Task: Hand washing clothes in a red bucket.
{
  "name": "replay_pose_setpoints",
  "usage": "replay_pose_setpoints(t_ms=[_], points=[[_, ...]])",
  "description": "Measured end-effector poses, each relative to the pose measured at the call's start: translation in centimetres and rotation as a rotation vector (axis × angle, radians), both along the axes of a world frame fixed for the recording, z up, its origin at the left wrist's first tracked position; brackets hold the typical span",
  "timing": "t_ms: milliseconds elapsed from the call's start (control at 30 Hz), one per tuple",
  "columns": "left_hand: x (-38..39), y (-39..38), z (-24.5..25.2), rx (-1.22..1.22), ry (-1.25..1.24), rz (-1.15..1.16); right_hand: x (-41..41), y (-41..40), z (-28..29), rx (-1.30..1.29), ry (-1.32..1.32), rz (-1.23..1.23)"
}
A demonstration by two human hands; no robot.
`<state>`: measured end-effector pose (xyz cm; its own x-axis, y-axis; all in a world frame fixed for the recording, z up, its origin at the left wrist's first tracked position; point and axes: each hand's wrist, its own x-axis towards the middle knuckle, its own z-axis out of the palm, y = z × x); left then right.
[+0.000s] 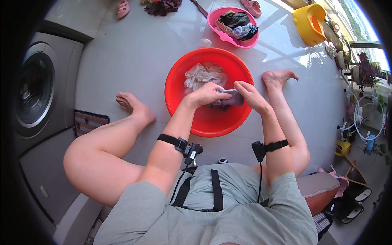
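A small grey-purple cloth (235,98) is stretched between my two hands above a round red plastic basin (211,127). My left hand (209,94) pinches its left end between thumb and fingers. At the other end my right hand (250,95) grips the cloth's edge, its fingertips partly hiding the hold. Crumpled white and pale fabric (203,75) lies in the far part of the basin. Beneath my hands, the lower part of the held cloth is blurred and its contact with the basin cannot be told.
Past the red basin stands a pink basin (226,39) of dark and patterned clothes. A small whitish bottle (205,43) is between them. My bare feet flank the red basin. A front-loading washing machine (35,85) is at left; a yellow potty (309,24) and plants are at right.
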<state>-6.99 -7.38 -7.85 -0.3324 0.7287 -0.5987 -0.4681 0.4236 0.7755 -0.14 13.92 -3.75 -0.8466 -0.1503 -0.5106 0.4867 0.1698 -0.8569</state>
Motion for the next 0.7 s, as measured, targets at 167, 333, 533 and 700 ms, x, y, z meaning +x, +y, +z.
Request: replay_pose_setpoints(t_ms=[167,333,533,700], points=[[-0.1,0.0,-0.6,0.073,0.135,0.247,-0.3,0.6,-0.6,0.453,0.220,0.521],[-0.3,-0.3,-0.3,0.181,0.210,0.370,0.2,0.0,-0.5,0.525,0.113,0.572],[0.2,-2.4,-0.4,0.284,-0.605,0.512,2.6,0.5,-0.4,-0.149,0.100,0.304],[3.2,-3.5,-12.3,0.186,-0.842,0.733,2.1,-2.8,-8.5,0.062,-0.094,-0.063]])
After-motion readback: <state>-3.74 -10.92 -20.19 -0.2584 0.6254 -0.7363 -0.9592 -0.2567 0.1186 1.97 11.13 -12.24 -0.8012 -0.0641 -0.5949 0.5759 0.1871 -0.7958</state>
